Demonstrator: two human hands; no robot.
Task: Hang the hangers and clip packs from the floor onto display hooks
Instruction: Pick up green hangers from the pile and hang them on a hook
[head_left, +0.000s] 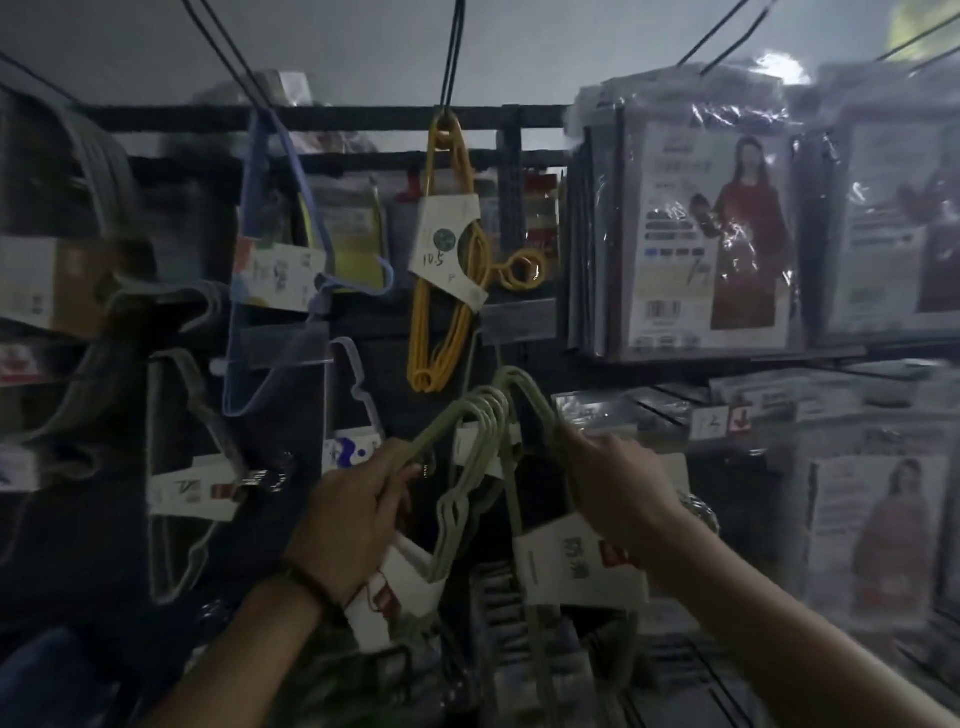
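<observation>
Nearest, the person's left hand (358, 514) curls its fingers around a bundle of pale green hangers (480, 408), whose hooks rise above the knuckles. Just beside it, the right hand (618, 483) grips a second hanger pack (576, 566) by its neck. Both packs are held up in front of the dark display rack (363, 117), below hanging yellow hangers (441, 312). Bagged garment packs (711, 234) hang at right.

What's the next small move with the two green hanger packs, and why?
Probably ease the right pack, pinched by the right hand, hook-first onto a peg below the yellow hangers. Both hands hold green packs, hooks raised at the display, neither visibly hung; the left pack in the left hand crowds it. The peg itself is too dim to see.
</observation>
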